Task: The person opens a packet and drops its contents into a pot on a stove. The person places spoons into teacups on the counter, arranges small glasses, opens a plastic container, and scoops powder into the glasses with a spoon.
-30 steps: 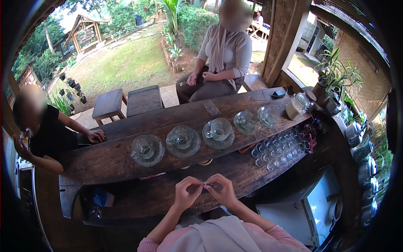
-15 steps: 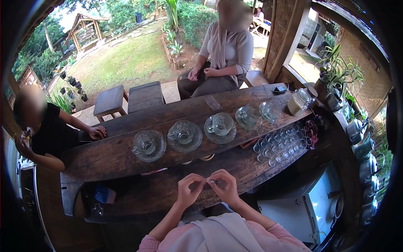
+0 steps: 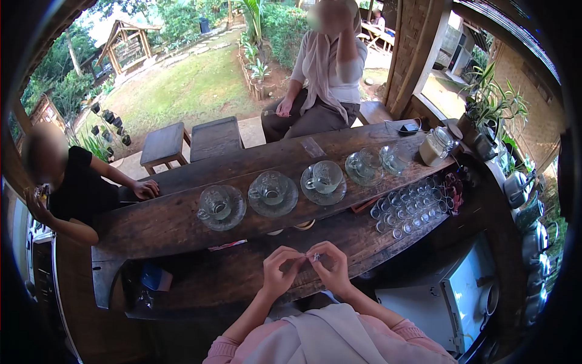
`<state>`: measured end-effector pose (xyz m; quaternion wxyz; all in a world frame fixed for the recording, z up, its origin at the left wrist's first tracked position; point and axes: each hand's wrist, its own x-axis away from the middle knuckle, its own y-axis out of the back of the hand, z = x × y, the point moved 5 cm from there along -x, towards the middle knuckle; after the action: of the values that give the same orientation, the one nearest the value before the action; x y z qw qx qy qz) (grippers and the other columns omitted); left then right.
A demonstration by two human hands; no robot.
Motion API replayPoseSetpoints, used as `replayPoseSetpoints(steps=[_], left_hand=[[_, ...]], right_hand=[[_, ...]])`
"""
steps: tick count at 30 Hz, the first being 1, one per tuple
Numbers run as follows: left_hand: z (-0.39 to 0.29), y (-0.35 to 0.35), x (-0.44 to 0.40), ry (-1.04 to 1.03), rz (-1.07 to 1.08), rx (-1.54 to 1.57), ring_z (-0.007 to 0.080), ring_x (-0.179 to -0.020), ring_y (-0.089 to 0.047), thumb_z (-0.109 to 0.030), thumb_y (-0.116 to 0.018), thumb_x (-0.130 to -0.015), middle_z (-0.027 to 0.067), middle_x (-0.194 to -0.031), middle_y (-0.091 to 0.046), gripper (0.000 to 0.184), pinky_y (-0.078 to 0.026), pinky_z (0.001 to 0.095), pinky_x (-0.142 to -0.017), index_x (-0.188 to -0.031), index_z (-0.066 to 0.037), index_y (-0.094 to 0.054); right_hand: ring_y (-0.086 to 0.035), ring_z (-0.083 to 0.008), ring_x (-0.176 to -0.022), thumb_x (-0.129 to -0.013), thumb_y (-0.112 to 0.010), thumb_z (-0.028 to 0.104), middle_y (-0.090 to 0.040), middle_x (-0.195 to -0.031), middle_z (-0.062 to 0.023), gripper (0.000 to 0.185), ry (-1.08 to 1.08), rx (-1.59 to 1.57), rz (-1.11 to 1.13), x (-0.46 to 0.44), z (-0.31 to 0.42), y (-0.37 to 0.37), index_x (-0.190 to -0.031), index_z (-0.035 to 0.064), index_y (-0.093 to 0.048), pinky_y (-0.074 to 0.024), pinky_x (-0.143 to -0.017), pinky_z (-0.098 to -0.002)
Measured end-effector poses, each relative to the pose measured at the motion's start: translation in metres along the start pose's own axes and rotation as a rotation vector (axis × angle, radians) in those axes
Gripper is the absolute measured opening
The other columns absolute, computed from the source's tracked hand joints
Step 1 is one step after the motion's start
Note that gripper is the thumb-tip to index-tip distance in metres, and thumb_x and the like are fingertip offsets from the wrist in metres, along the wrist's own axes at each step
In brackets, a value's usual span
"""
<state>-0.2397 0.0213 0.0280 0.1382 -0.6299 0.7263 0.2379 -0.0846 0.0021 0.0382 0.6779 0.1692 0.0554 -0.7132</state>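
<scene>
My left hand point(image 3: 280, 270) and my right hand point(image 3: 330, 268) meet above the lower wooden shelf, fingertips pinched close together. A small, shiny, crumpled-looking piece point(image 3: 316, 257) shows at the right fingertips; its kind is too small to tell. What the left fingertips hold, if anything, is hidden. Beyond the hands, on the raised counter point(image 3: 163, 225), several clear glass cups stand on glass saucers in a slanting row. Among them are a left cup point(image 3: 214, 203), a second cup point(image 3: 268, 188) and a middle cup point(image 3: 327, 176).
Many small glasses point(image 3: 409, 209) stand on the lower shelf to the right. Beyond them are a lidded jar point(image 3: 435, 147) and a phone-like device point(image 3: 409, 128). A blue-and-white container point(image 3: 156, 278) sits lower left. Two people are across the counter.
My hands stay pinched together, and the shiny piece shows more clearly at the right fingertips. The view has shifted slightly. The person opposite has raised a hand to their head.
</scene>
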Motion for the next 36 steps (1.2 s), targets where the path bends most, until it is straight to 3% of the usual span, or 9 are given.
replayPoseSetpoints(steps=[11,15,22,30,32,36], left_hand=[[0.005,-0.006,0.001,0.097,0.000,0.039,0.0201,-0.075,-0.067,-0.001,-0.071,-0.081,0.0099,-0.079,-0.068,0.003,-0.050,0.0284,-0.066,-0.083,0.000,-0.069],[0.002,-0.014,0.001,0.037,0.062,0.073,0.0211,-0.076,-0.067,-0.001,-0.071,-0.081,0.0101,-0.082,-0.068,0.005,-0.051,0.0297,-0.069,-0.085,0.000,-0.069],[0.012,-0.021,0.019,0.112,0.102,0.102,0.0214,-0.083,-0.066,0.000,-0.073,-0.079,0.0119,-0.089,-0.068,0.010,-0.051,0.0305,-0.074,-0.087,0.000,-0.068],[-0.007,-0.023,0.027,0.101,0.063,0.127,0.0162,-0.079,-0.064,-0.001,-0.073,-0.081,0.0090,-0.087,-0.067,0.007,-0.049,0.0274,-0.070,-0.086,0.001,-0.068],[-0.007,-0.030,0.031,0.303,0.000,0.286,0.0126,-0.080,-0.063,-0.002,-0.071,-0.084,0.0085,-0.090,-0.068,0.006,-0.049,0.0264,-0.070,-0.089,0.001,-0.069],[-0.021,-0.044,0.036,0.198,0.043,0.138,0.0068,-0.078,-0.058,-0.001,-0.067,-0.088,0.0036,-0.088,-0.065,0.005,-0.045,0.0203,-0.069,-0.092,0.001,-0.067]], right_hand=[[-0.063,-0.0186,-0.091,-0.079,-0.068,-0.002,-0.066,-0.093,-0.0091,0.010,-0.106,-0.026,0.022,0.004,-0.004,0.008,-0.088,0.0010,-0.065,-0.0476,-0.083,-0.0304],[-0.063,-0.0174,-0.091,-0.080,-0.069,0.001,-0.066,-0.093,-0.0087,0.008,-0.087,-0.045,0.005,0.013,-0.013,0.016,-0.087,0.0011,-0.065,-0.0472,-0.083,-0.0300],[-0.062,-0.0141,-0.089,-0.083,-0.071,0.003,-0.065,-0.092,-0.0081,0.008,-0.153,-0.119,-0.018,0.026,-0.017,0.018,-0.089,0.0002,-0.065,-0.0474,-0.081,-0.0274],[-0.062,-0.0135,-0.091,-0.084,-0.069,0.003,-0.066,-0.094,-0.0072,0.013,-0.167,-0.240,0.082,0.035,-0.021,0.024,-0.096,-0.0008,-0.066,-0.0485,-0.083,-0.0280],[-0.062,-0.0135,-0.091,-0.085,-0.069,0.003,-0.066,-0.094,-0.0069,0.012,-0.157,-0.266,0.090,0.035,-0.024,0.029,-0.095,-0.0007,-0.066,-0.0485,-0.082,-0.0277],[-0.062,-0.0129,-0.090,-0.086,-0.067,0.004,-0.066,-0.093,-0.0063,0.010,-0.161,-0.241,0.077,0.040,-0.012,0.044,-0.095,-0.0006,-0.066,-0.0486,-0.080,-0.0271]])
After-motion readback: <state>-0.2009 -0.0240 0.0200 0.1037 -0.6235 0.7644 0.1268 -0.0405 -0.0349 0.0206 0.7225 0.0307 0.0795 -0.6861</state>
